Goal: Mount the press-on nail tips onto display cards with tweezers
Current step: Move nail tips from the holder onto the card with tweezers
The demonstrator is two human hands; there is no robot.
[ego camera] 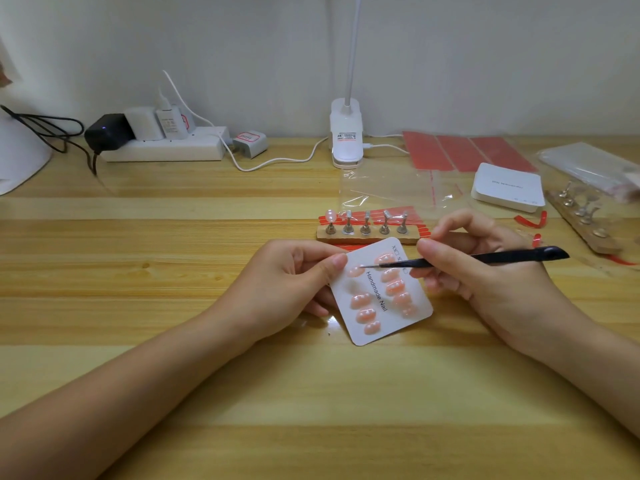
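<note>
Right hand [485, 271] pinches black tweezers [485, 258], tips on a pink nail tip [356, 270] at the display card's [412, 315] ten o'clock corner. Left hand [298, 285] grips that card's edge. Seating looks underway; next, one nail tip [330, 215] remains on the stand [367, 237] at twelve o'clock.
</note>
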